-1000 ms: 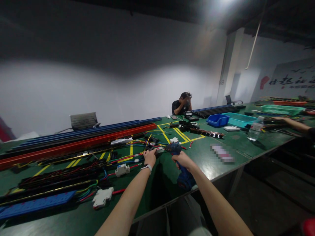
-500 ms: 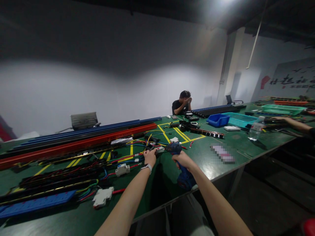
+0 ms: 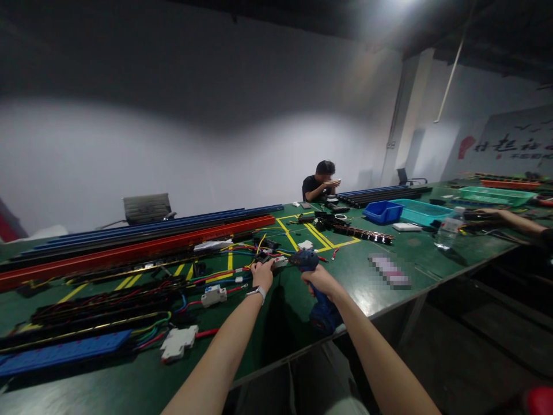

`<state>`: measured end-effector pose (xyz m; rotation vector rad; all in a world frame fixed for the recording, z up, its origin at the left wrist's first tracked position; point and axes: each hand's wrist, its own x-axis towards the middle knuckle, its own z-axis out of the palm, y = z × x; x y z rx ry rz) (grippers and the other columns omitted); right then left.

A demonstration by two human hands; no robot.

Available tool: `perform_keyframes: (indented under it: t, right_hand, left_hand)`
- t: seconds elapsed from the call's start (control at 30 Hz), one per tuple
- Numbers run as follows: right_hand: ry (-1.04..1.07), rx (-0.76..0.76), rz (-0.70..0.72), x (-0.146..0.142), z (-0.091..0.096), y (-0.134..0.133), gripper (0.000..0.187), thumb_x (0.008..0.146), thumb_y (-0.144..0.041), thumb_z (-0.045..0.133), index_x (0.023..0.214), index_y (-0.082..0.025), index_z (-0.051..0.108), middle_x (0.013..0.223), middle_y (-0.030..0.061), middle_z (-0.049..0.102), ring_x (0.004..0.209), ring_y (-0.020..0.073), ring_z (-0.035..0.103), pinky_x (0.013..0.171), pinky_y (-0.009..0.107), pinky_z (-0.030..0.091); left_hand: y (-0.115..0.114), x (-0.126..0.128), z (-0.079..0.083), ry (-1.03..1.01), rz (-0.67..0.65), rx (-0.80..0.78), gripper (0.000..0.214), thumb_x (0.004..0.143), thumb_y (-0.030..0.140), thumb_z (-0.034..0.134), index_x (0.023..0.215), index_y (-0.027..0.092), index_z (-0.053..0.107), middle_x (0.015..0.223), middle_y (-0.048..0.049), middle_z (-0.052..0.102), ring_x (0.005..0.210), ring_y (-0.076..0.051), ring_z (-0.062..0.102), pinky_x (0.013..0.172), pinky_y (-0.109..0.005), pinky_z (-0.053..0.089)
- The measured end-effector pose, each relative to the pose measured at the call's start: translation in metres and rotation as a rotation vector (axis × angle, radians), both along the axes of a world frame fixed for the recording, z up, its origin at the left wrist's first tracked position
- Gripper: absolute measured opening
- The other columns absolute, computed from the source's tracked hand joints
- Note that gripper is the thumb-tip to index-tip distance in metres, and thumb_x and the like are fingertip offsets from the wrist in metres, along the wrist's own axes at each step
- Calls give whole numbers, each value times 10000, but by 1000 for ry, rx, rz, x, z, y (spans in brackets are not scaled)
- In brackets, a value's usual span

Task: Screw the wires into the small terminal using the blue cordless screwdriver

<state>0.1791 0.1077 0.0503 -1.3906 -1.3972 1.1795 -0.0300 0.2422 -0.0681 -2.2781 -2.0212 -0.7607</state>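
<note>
My left hand is closed around a small white circuit breaker, with wires running in from its left. A blue cordless drill is in my right hand, fingers wrapped round its handle. The drill's tip points left at the breaker's end; whether it touches a screw I cannot tell. Left of my wrist lies another white breaker on a red wire. Nearer me sits a larger white breaker, joined to coloured wires and a thick red cable.
Blue socket strip at front left; long orange rail behind. Blue bin, teal basket and water bottle stand right, past a blurred flat object. One person sits opposite; another person's arm reaches in right.
My hands, the breaker and the drill hold nearly the same place. The person opposite has lowered their hands from the face a little. The view has shifted slightly.
</note>
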Motion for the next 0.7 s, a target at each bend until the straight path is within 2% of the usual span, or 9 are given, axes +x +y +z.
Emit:
perform_keyframes:
  t: [0.33,0.7]
  right_hand:
    - [-6,-11,2,-1,-1,1,111,675,-162,548,634,-205,454,412,-57,422,356,112,437,358,217,348]
    - [11,-16,21,-1,-4,6,124,660,-199,575,619,-202,458,412,-58,425,353,101,427,362,211,336]
  left_hand:
    - [2,-3,0,-54,-23,-4,556,874,84,385,1312,339,614,1175,-38,703,1080,-250,493,1018,-431,224]
    - [0,-4,3,-73,-15,-17,568,875,74,401,1333,345,600,1190,-55,689,1116,-260,480,1037,-445,211]
